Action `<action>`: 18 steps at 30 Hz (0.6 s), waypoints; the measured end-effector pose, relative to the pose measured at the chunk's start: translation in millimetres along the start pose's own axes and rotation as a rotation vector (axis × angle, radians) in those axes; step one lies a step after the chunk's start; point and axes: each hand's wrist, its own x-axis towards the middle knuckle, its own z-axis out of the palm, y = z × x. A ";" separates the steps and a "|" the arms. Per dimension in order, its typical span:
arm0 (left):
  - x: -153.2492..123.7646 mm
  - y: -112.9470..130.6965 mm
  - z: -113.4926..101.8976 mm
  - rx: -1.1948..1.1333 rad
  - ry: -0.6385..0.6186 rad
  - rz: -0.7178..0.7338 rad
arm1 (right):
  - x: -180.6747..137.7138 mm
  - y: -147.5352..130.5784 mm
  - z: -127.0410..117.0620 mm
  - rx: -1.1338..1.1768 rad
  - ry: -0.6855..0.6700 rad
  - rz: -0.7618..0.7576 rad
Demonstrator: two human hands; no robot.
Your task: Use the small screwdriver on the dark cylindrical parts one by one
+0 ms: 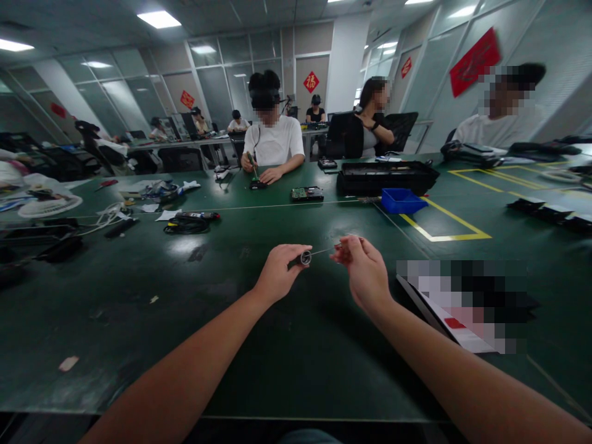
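Clearly round, silver-rimmed piece [306,258]; left fingers [295,250] gripping it, right fingers [355,248] pinching thin strand [322,251].

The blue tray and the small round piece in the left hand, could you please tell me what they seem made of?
The blue tray looks like smooth plastic: evenly coloured, thin walls. The round piece in the left hand could be bare metal, given its pale grey rim, though too small to tell.
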 end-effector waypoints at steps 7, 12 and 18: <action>0.4 -1.6 1.3 0.174 -0.136 -0.052 | -1.7 1.4 -1.5 -0.268 0.065 -0.090; -0.8 0.1 -0.3 0.165 -0.146 -0.077 | -10.6 -4.5 -3.0 -0.423 -0.006 -0.258; -1.4 -1.5 0.6 0.160 -0.133 -0.058 | -12.4 -8.5 -4.6 -0.517 -0.084 -0.366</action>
